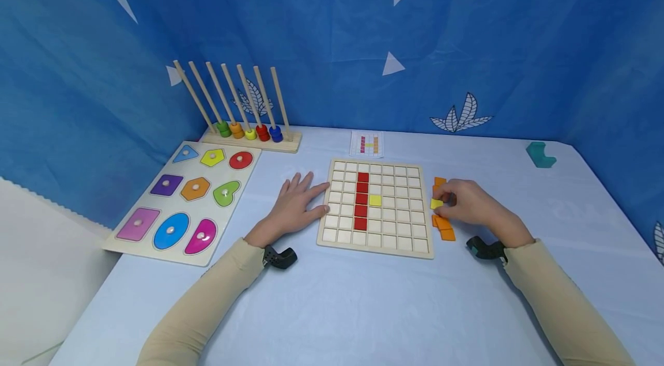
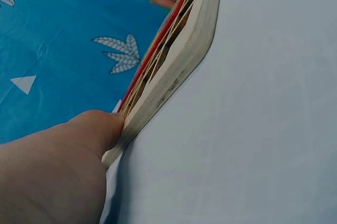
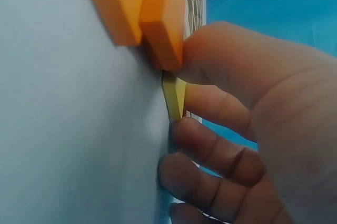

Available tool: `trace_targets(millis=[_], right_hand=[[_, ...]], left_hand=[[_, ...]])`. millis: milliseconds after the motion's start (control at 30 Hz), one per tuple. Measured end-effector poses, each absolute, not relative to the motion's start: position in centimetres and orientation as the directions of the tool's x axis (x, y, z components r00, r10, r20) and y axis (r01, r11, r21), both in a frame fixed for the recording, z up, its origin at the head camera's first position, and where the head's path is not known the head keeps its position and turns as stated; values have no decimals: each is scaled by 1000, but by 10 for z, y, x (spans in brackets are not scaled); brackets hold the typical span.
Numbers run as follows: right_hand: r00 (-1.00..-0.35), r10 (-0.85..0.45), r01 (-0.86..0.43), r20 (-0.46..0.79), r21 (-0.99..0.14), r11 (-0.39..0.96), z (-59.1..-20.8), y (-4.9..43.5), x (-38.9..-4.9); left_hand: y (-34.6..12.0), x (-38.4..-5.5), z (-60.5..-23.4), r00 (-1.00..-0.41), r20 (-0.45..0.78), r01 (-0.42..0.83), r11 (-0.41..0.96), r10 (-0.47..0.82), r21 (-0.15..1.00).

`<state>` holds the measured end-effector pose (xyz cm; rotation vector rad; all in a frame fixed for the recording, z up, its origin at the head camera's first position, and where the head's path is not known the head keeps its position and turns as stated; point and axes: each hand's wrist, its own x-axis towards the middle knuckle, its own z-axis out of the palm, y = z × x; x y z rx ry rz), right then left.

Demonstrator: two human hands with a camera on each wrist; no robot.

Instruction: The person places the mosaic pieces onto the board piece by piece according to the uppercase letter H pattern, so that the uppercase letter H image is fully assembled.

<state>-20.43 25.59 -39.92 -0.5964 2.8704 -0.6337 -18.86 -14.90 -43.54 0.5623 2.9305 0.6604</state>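
A wooden grid board (image 1: 376, 244) lies on the table with a column of red tiles (image 1: 361, 199) and one yellow tile (image 1: 375, 200) set in its squares. My left hand (image 1: 293, 207) lies with fingers spread at the board's left edge, its thumb (image 2: 102, 126) against the side. Just right of the board, my right hand (image 1: 467, 203) pinches a second yellow tile (image 3: 176, 97) between thumb and fingers, low over the table. Several orange tiles (image 1: 444, 229) lie loosely around that hand, some overlapping, and two show large beside the thumb in the right wrist view.
Behind the board lies a small pattern card (image 1: 366, 144). At the left are a shape puzzle board (image 1: 202, 219) with knobbed pieces and a wooden peg stand (image 1: 290, 143) with coloured beads. A teal piece (image 1: 540, 155) sits far right, in front of the blue curtain (image 1: 321, 20).
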Motion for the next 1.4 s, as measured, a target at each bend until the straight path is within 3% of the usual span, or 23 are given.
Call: trace_targets(millis=[700,1400], right_hand=[[-911,-407,-342,-62,-434,833,-392,250,-208],[-877,-478,-410,-51,-439,799,-389,211,-225]], left_hand=[[-149,-188,-437,-928,-4,334,836,372,435],[-149,-190,-438,-929,-13,330,844,370,424]])
